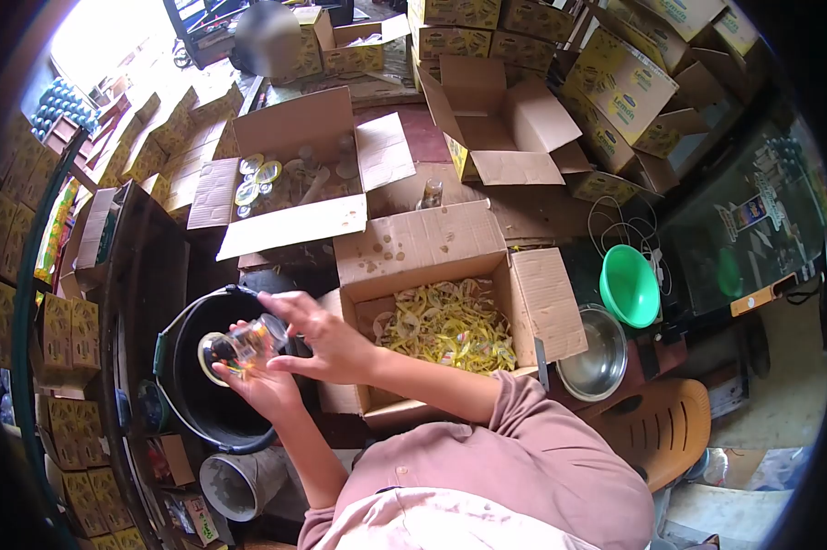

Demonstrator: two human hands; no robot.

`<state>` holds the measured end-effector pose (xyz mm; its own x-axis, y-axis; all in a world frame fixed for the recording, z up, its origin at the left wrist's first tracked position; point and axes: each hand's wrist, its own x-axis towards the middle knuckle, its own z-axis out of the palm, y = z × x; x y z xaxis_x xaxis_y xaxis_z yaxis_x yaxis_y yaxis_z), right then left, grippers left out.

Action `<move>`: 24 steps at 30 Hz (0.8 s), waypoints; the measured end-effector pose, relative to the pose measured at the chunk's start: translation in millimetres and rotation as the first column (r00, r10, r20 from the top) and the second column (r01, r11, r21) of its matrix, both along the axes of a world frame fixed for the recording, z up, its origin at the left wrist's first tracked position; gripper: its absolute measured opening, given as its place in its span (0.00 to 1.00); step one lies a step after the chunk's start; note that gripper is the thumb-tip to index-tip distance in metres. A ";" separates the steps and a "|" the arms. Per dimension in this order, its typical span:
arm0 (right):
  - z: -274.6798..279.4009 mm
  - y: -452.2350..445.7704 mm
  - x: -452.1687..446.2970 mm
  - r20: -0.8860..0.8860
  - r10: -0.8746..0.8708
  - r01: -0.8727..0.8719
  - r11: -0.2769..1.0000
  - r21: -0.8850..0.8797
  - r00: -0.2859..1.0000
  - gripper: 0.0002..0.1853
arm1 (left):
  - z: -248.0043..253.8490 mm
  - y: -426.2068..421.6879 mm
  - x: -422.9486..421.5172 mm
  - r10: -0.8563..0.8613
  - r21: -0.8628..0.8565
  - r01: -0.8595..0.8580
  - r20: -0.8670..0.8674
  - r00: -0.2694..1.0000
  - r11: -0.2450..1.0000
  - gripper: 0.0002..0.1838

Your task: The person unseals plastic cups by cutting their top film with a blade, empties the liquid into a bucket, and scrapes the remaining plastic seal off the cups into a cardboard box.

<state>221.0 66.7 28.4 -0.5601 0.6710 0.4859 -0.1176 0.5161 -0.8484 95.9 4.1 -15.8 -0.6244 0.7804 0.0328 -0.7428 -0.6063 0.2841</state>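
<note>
**Jar [248,346] in left hand [265,389] above bucket [186,390]**

The left fingers are clamped on the clear jar. The right hand [335,346], blurred, has thumb and forefinger apart at the jar's end; I cannot tell whether they touch. Beside them, a box [422,236] holds yellow strips [450,323].

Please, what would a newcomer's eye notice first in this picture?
Probably the bright green bowl at the right, next to a metal bowl. Then, in the middle, the open box with its tangle of yellow strips. At the left, the left hand holds a clear jar above a black bucket.
</note>
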 end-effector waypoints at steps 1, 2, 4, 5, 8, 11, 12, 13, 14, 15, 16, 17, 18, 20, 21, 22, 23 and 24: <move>-6.4 4.6 -11.2 -0.054 0.029 -0.029 1.000 0.004 0.998 0.31 | -3.0 1.3 1.5 -0.028 -0.007 0.028 0.034 0.999 1.000 0.31; -11.8 9.0 -12.3 -0.047 0.051 -0.054 0.997 -0.052 0.998 0.29 | -9.4 3.4 3.9 -0.073 0.007 0.073 0.054 0.996 0.997 0.30; -18.7 18.8 -6.3 -0.032 0.103 -0.107 0.980 -0.169 0.994 0.24 | -14.7 13.7 16.3 -0.071 -0.059 0.072 0.021 0.997 0.996 0.29; -25.6 25.3 -2.6 -0.102 0.000 -0.013 0.991 -0.132 0.995 0.18 | -12.8 20.9 23.6 -0.041 -0.121 0.043 0.016 0.999 0.992 0.29; -26.4 48.7 30.9 -0.053 -0.150 0.136 0.969 -0.208 0.987 0.16 | -30.3 53.1 43.1 -0.229 -0.125 0.235 0.065 0.971 0.964 0.30; -21.2 97.3 80.2 -0.241 -0.401 0.329 0.899 -0.288 0.884 0.15 | -17.0 78.5 65.7 -0.483 -0.188 0.536 0.264 0.835 0.823 0.37; -25.3 124.5 111.9 -0.066 -0.559 0.552 0.828 -0.102 0.826 0.17 | -28.6 82.7 65.6 -0.557 -0.184 0.575 0.143 0.818 0.797 0.40; -11.4 148.3 137.3 -0.037 -0.716 0.710 0.681 0.183 0.697 0.18 | -31.5 84.0 67.2 -0.546 -0.231 0.555 0.104 0.831 0.800 0.34; -2.6 167.3 160.8 0.135 -0.779 0.746 0.626 0.228 0.613 0.18 | -37.4 83.9 66.4 -0.525 -0.270 0.524 0.072 0.848 0.808 0.30; 3.0 184.9 179.1 0.300 -0.813 0.767 0.576 0.283 0.500 0.18 | -42.8 85.8 66.4 -0.503 -0.309 0.490 0.042 0.863 0.815 0.27; -1.4 206.1 191.6 0.315 -0.801 0.733 0.595 0.329 0.509 0.19 | -43.0 89.8 67.3 -0.514 -0.371 0.464 -0.044 0.857 0.805 0.25; -14.2 230.4 202.0 0.330 -0.789 0.696 0.613 0.374 0.518 0.20 | -40.4 93.8 68.4 -0.525 -0.428 0.430 -0.131 0.841 0.795 0.23; -26.2 250.6 206.8 0.345 -0.776 0.655 0.630 0.418 0.527 0.20 | -37.9 97.5 70.0 -0.536 -0.481 0.389 -0.215 0.817 0.786 0.20; -42.8 280.2 198.1 0.448 -0.735 0.612 0.675 0.412 0.509 0.22 | -29.6 114.2 74.9 -0.591 -0.522 0.324 -0.498 0.635 0.789 0.19; -46.0 291.3 188.5 0.494 -0.713 0.592 0.696 0.407 0.498 0.23 | -26.8 126.6 77.3 -0.599 -0.534 0.286 -0.618 0.510 0.795 0.18; -49.9 300.1 179.5 0.550 -0.676 0.578 0.725 0.376 0.490 0.25 | -28.0 140.6 79.9 -0.559 -0.500 0.250 -0.736 0.382 0.829 0.19; -54.0 306.1 173.0 0.619 -0.618 0.555 0.764 0.329 0.484 0.24 | -24.5 153.4 83.3 -0.613 -0.563 0.243 -0.722 0.320 0.790 0.20; -66.2 313.7 168.1 0.667 -0.592 0.545 0.775 0.319 0.452 0.23 | -26.1 170.8 85.1 -0.606 -0.572 0.204 -0.768 0.206 0.794 0.20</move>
<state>389.1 380.4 -37.8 -0.2303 0.9586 0.1673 0.8273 0.2834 -0.4850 181.0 174.9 -41.9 0.0618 0.9972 0.0426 -0.0044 -0.0424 0.9991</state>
